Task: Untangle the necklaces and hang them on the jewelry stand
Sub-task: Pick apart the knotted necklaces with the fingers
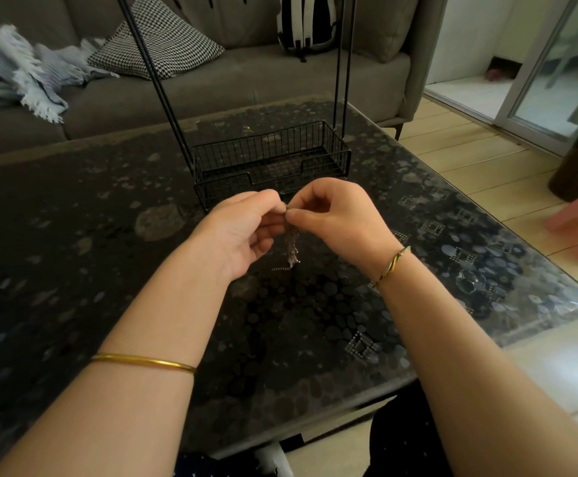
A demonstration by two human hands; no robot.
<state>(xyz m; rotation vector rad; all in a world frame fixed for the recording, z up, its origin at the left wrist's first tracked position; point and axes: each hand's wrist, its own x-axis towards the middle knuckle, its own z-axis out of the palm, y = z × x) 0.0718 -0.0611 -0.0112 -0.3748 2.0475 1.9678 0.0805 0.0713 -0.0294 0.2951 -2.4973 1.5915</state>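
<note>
Necklaces of thin silvery chain [291,247] hang as one tangled clump between the two hands, above the middle of the dark pebble-patterned glass tabletop [108,235]. A short loose end [280,269] trails at the bottom, on the surface or just over it; I cannot tell which. The left hand [246,228] and the right hand [339,215] meet at the top of the clump. Each grip is narrow, thumb and fingertip pinching chain, and the two pinches almost touch.

Just beyond the hands, toward the far edge of the tabletop, stands the black wire jewelry stand [270,160], a basket base with thin uprights running out of view. Its hanging bar is not visible, and nothing hangs on the part that shows, so the untangling looks barely begun.

As I judge it, the risk is that pulling the pinches apart would draw the knot tighter or snap a fine link, since the strands hang bunched under their own weight. A slipped grip would drop the clump and let it knot again.
</note>
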